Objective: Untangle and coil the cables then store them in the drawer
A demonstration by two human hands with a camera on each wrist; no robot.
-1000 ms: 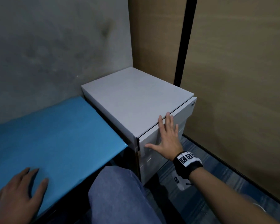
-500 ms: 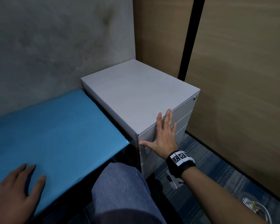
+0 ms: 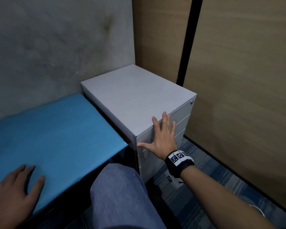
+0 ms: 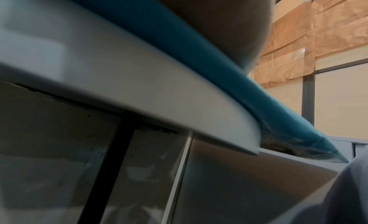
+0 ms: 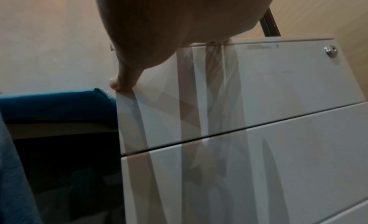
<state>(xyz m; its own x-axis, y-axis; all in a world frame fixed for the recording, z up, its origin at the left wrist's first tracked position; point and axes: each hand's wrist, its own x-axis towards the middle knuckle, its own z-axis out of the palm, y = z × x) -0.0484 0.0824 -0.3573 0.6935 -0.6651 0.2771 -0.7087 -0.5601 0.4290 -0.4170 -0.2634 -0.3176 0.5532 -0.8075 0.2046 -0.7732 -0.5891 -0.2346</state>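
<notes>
Three stacked drawer fronts make up the face of the grey cabinet (image 3: 135, 103) that stands in the corner, just beside the right end of the blue-covered table (image 3: 56, 134). We judge the top drawer (image 5: 278, 79) to be the one that matters, and its front now lies flush with the cabinet face, with only a thin seam beneath it in the right wrist view. Its long axis runs across the cabinet front, from the table side toward the small round lock (image 5: 330, 51) at the far upper corner.

Our right hand (image 3: 162, 139) is the nearer one by far: it lies flat against that front, fingers straight and spread upward so that the tips reach the cabinet's top edge, thumb stretched out toward the table side. It holds nothing. Whatever comes next at the drawer starts from here, since the front is directly under the palm, and any pull would have to come straight back toward our knee (image 3: 122, 192).

Our left hand (image 3: 15, 192) rests palm down on the table, well apart from the cabinet, fingers loosely spread and empty.

No cables show in any view, so we take them to be inside the closed drawer already, though we cannot see them, and we judge the task near its end.
</notes>
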